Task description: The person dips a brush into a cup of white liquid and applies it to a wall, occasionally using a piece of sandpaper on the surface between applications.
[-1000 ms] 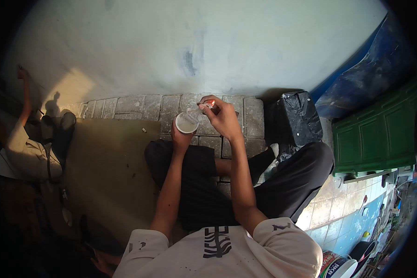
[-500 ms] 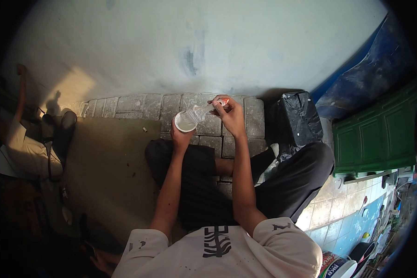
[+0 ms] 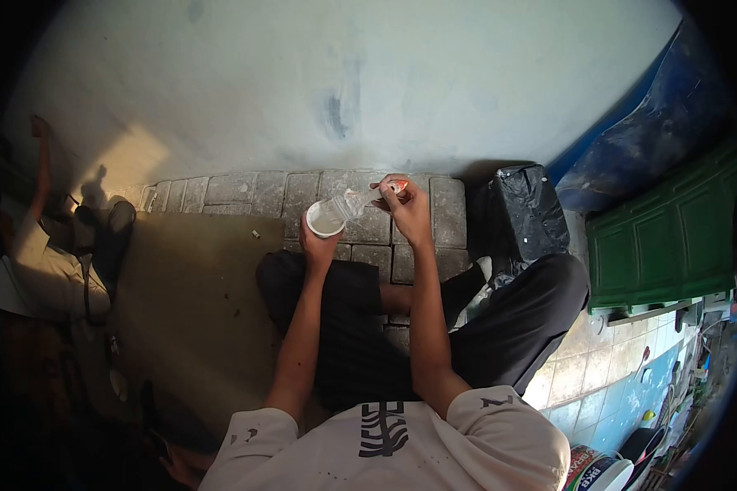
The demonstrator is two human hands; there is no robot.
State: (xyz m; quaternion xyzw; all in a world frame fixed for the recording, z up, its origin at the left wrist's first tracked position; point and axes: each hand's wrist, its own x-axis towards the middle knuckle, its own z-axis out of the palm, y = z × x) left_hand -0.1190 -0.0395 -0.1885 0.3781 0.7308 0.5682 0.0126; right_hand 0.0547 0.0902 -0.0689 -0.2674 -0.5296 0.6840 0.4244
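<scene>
A small white cup (image 3: 326, 219) is held in my left hand (image 3: 315, 245), its open top facing up; a pale content shows inside. My right hand (image 3: 405, 209) is closed on a clear plastic piece (image 3: 354, 203) with an orange-red part (image 3: 398, 186) at the fingers. The clear plastic reaches down to the left, and its lower end is at the cup's right rim. Whether it is a bag or a bottle I cannot tell.
Grey paving blocks (image 3: 303, 195) lie along the pale wall (image 3: 246, 90). A tan mat (image 3: 196, 286) is at the left, with another person (image 3: 53, 254) beyond it. At the right are a black-wrapped box (image 3: 532, 213), a green panel (image 3: 663, 237) and a labelled bucket (image 3: 594, 470).
The clear plastic hangs slightly lower and straighter beside the cup. My right hand has dropped a little, and the cup has tilted very slightly.
</scene>
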